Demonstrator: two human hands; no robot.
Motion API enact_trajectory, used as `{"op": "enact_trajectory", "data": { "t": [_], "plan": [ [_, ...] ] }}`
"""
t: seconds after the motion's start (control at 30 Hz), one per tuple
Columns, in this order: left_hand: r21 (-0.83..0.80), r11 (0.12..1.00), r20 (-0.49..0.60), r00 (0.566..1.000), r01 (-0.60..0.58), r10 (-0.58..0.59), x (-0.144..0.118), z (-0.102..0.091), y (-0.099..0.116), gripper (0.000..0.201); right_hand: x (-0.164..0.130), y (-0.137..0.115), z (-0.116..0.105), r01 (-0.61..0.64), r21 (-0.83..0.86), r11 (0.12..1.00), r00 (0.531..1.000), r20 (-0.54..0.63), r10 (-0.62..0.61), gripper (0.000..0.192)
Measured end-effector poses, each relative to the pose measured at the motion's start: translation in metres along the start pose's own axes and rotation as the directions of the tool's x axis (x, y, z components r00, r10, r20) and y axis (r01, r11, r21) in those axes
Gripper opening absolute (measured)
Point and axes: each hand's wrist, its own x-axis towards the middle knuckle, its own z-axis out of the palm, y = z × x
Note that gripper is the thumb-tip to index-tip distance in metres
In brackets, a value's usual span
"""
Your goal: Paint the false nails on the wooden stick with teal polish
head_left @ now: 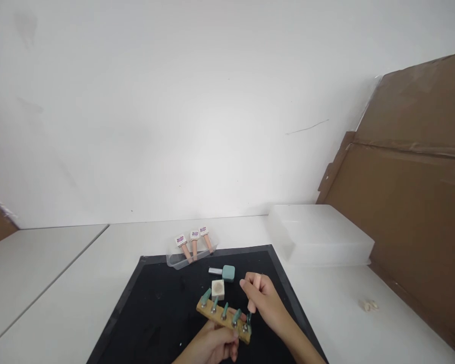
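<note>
My left hand [217,340] is closed around the underside of a yellowish display strip [229,328]. Several green-painted nail tips [225,310] stand up from it on small metallic bases. In my right hand [267,299] is a nail polish brush [257,281], gripped by its pale pink handle with the tip pointing down. The brush tip is at the nail tip on the strip's right end and seems to touch it. Just behind the strip stands a white square bottle [218,289] with a round mark on top. Farther back, a teal bottle [228,273] with a silvery cap lies on its side.
A clear tray [179,263] holds three pink-handled bottles [194,242] at the black mat's [159,293] back edge. To the right are a translucent plastic box [322,235], small pale bits [369,305] and a cardboard panel [409,192]. A white wall [212,111] rises behind.
</note>
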Motion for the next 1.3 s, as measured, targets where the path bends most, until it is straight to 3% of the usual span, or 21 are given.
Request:
{"op": "enact_trajectory", "data": {
  "t": [0.53, 0.8, 0.9, 1.3],
  "plan": [
    [0.002, 1.000, 0.021, 1.000, -0.010, 0.010, -0.0014, 0.0006, 0.0005, 0.042, 0.0036, -0.0058, 0.0011, 0.011, 0.064, 0.998, 0.992, -0.127, -0.002, 0.046],
    [0.012, 1.000, 0.084, 0.996, -0.001, 0.000, -0.0067, 0.0008, 0.0052, 0.036, -0.0008, -0.0022, -0.0004, -0.028, 0.029, 0.999, 0.999, 0.042, 0.027, 0.041],
    [0.019, 1.000, 0.076, 0.997, 0.012, -0.013, -0.0063, 0.0006, 0.0060, 0.034, -0.0009, -0.0033, 0.0002, -0.030, 0.019, 0.999, 0.998, 0.053, 0.029, 0.041],
    [0.006, 1.000, 0.077, 0.997, 0.000, -0.001, -0.0037, -0.0018, 0.0020, 0.035, 0.0044, 0.0023, 0.0002, 0.007, 0.083, 0.997, 0.991, -0.134, 0.004, 0.047]
  ]
}}
